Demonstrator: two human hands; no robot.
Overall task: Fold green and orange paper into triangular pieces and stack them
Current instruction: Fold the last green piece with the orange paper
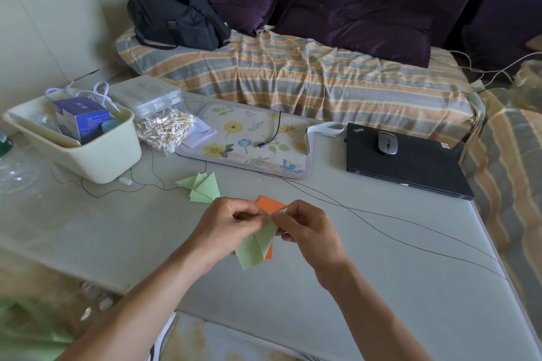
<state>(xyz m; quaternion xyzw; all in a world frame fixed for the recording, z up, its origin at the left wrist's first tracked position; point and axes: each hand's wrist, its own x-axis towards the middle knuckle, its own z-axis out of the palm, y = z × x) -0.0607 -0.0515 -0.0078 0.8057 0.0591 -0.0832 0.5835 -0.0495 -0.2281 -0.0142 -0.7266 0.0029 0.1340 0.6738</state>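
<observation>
Cream plastic tub sits at 10 o'clock on the grey tabletop, a blue-and-white carton seen inside it. A clear bag of cotton swabs lies just beside the tub. Stack of folded light-green paper triangles is placed at 11 o'clock of the hands, apart from them. Floral-print mat is laid at 12 o'clock, a short black cable on it.

Left hand: fingers curled, the top of a partly folded light-green paper sheet pinched. Right hand: fingers curled, same top edge pinched from the other side. Green sheet is held just above the tabletop, centre, its lower part hanging toward 6 o'clock. Orange paper lies flat beneath and behind it, partly hidden.

Closed black laptop is at 2 o'clock, a grey mouse on its lid. Thin dark wires run across the tabletop toward 4 o'clock.
</observation>
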